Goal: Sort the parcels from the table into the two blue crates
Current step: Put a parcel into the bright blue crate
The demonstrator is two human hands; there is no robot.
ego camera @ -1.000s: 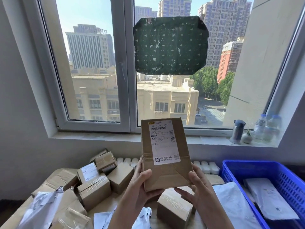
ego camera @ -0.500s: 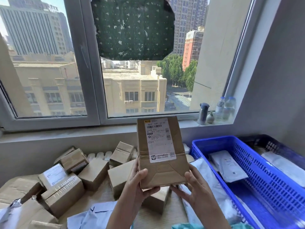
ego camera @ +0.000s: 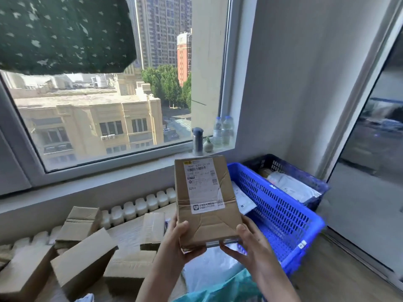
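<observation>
At three o'clock of the brown cardboard parcel [ego camera: 207, 205] gripped by left hand [ego camera: 182, 241] and right hand [ego camera: 247, 244], two blue plastic crates [ego camera: 272, 205] [ego camera: 283, 165] hold white mailers [ego camera: 292, 187].

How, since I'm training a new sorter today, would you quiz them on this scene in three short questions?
1. True or false: the brown cardboard parcel with the white label lies inside the bright blue plastic crate.
2. What holds the parcel? A left hand only; B right hand only; C both hands.
3. How many clear plastic bottles stand on the white windowsill?
Key: 1 false; 2 C; 3 two.
</observation>
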